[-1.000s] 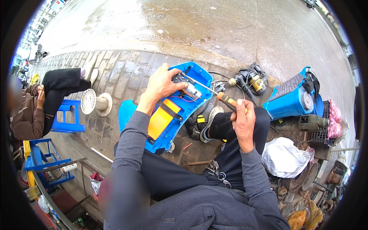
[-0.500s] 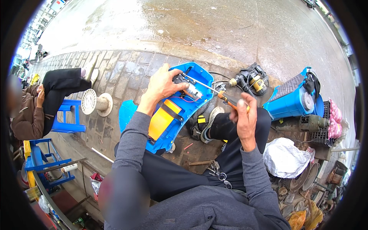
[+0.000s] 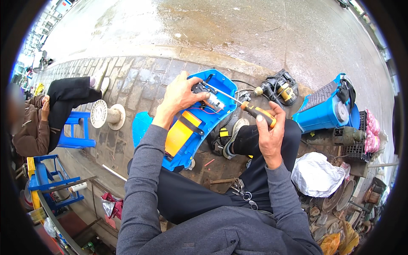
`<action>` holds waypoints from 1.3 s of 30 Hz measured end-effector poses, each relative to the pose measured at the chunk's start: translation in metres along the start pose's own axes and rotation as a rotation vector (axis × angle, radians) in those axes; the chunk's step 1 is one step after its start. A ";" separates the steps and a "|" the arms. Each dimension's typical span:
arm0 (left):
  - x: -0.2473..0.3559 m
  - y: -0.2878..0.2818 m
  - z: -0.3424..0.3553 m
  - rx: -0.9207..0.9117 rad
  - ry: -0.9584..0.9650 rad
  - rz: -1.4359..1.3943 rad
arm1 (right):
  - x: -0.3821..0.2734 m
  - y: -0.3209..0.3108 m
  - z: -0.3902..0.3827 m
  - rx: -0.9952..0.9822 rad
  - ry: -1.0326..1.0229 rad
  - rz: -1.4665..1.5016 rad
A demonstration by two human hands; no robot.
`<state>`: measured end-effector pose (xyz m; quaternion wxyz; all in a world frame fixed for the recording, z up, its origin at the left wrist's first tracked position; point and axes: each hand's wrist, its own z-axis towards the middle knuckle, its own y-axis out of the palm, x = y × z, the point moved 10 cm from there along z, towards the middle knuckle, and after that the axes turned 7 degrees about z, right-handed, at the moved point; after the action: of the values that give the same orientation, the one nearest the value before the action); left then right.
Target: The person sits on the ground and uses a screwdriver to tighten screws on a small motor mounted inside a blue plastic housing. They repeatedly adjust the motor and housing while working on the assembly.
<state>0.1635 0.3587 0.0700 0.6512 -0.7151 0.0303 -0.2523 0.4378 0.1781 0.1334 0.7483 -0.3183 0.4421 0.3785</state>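
My left hand (image 3: 180, 97) is closed on a small pump with a silver motor (image 3: 213, 102), its thumb pressed against the body. The pump sits at the far end of an open blue plastic housing (image 3: 228, 87) tilted across my lap. Thin red and blue wires run from the motor. A yellow block (image 3: 178, 138) under a black strap fills the near part of the housing. My right hand (image 3: 271, 140) grips a screwdriver (image 3: 258, 114) by its orange and black handle. Its long shaft reaches left to the pump; the tip's exact contact is hard to make out.
Right of my knee stand a blue tank-like case (image 3: 318, 106) and a power tool with a coiled cord (image 3: 280, 89). A white bag (image 3: 316, 174) and scrap parts lie nearer. Leftward are a cable spool (image 3: 114, 115), a blue stool (image 3: 78, 131) and a seated person (image 3: 36, 127).
My right fingers have shifted their grip, and the screwdriver handle shows more fully. The left hand holds its place. A blurred head at the lower left is gone from view.
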 end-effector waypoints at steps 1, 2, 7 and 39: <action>0.000 0.000 0.001 -0.002 -0.001 0.002 | 0.008 0.001 0.000 -0.017 0.084 -0.043; 0.000 0.000 0.000 -0.004 -0.004 0.003 | 0.016 -0.001 -0.001 -0.022 0.169 -0.098; -0.001 0.000 0.001 -0.013 -0.015 -0.001 | 0.038 -0.001 -0.009 -0.095 0.418 0.062; -0.003 0.001 0.001 -0.014 -0.017 -0.010 | 0.019 0.007 -0.002 -0.210 0.277 -0.043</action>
<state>0.1618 0.3602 0.0679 0.6451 -0.7219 0.0228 -0.2492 0.4371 0.1859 0.1144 0.6507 -0.4534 0.4922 0.3587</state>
